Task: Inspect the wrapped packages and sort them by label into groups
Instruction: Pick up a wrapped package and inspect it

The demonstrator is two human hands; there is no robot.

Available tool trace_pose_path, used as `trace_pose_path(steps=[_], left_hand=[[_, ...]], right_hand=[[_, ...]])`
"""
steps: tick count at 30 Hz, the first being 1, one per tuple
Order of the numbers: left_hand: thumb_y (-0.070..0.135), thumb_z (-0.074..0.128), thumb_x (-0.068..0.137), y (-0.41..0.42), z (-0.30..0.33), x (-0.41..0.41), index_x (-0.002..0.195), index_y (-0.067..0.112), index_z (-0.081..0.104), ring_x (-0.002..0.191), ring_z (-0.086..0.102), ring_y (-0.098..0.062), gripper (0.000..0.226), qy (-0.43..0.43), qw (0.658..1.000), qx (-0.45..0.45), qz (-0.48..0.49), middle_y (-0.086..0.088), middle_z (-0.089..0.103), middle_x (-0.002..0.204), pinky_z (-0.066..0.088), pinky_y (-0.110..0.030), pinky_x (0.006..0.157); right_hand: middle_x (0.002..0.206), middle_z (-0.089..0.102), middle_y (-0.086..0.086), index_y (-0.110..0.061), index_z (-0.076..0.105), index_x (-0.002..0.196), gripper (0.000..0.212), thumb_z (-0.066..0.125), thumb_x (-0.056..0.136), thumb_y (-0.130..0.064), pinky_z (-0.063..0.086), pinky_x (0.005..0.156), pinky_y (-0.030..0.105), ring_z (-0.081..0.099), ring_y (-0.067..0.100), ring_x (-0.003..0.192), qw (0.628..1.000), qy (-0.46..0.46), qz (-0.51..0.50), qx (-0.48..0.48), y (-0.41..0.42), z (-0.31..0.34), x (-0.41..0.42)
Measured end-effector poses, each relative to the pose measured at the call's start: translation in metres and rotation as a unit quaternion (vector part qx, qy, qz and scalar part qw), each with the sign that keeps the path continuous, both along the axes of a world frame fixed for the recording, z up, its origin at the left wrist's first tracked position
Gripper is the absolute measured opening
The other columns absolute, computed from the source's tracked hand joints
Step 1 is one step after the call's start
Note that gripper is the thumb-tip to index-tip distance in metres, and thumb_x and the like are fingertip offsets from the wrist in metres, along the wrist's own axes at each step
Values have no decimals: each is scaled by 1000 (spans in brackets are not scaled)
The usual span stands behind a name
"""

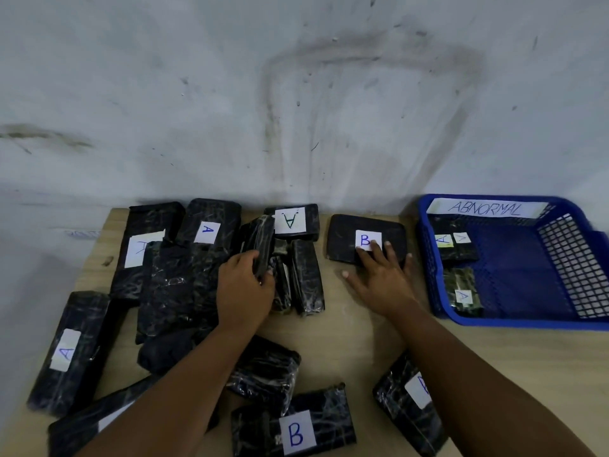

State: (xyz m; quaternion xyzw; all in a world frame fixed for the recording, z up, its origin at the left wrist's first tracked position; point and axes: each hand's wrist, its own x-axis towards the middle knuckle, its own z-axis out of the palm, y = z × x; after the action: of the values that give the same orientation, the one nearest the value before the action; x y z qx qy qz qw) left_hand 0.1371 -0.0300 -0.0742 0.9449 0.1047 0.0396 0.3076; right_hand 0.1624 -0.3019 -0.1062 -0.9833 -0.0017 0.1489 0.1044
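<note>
Black plastic-wrapped rectangular packages with white paper labels cover the pale wooden tabletop (346, 328) I am looking down on. At far left lies a long black package marked A (71, 352), with a heap of similar wrapped blocks behind it and to its right, one of them a black block with a blue A label (207, 232). My left hand (245, 288) rests in this heap, its fingers (253, 255) curled round a narrow black wrapped package standing on edge (262, 245). Close to me lies a black package labelled B (295, 430). Further right, a flat black rounded package marked B (342, 239) lies apart from the heap; my right hand (382, 275) rests on its near edge, fingers (389, 250) spread and straight, touching the label. At far right stands a blue plastic mesh basket tagged ABNORMAL (560, 321), holding two small black packages marked A (461, 255).
</note>
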Motion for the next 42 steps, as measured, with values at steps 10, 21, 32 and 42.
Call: trace_pose_path(steps=[10, 21, 32, 42], left_hand=[[43, 74, 91, 0, -4, 21, 147, 13, 50, 131, 53, -33, 68, 57, 998, 34, 18, -11, 56, 143, 50, -45, 97], [22, 63, 95, 5, 11, 19, 132, 9, 62, 94, 66, -38, 39, 6, 1000, 5, 26, -17, 71, 100, 52, -40, 77], [11, 59, 96, 21, 81, -16, 139, 11, 62, 145, 43, -26, 43, -278, 941, 43, -191, -3, 58, 147, 28, -55, 121], [28, 74, 92, 17, 157, -66, 156, 26, 34, 126, 41, 25, 76, -155, 955, -243, -76, 27, 47, 143, 39, -10, 107]], right_hand=[[176, -4, -3, -36, 13, 165, 95, 9, 87, -89, -15, 122, 66, -18, 22, 160, 1000, 1, 30, 8, -10, -5, 28], [175, -6, 8, -29, 15, 166, 93, 15, 91, -84, -20, 122, 56, -20, 24, 159, 996, -61, -33, 56, 7, 11, 11], [99, 75, 6, -20, 66, 125, 43, 59, 98, -51, 59, 72, 30, 71, 16, 85, 702, -11, -221, 677, 103, 143, -45], [95, 77, 0, -11, 64, 121, 18, 62, 103, -17, 57, 73, 32, 70, 14, 78, 642, -48, -241, 726, 121, 189, -90]])
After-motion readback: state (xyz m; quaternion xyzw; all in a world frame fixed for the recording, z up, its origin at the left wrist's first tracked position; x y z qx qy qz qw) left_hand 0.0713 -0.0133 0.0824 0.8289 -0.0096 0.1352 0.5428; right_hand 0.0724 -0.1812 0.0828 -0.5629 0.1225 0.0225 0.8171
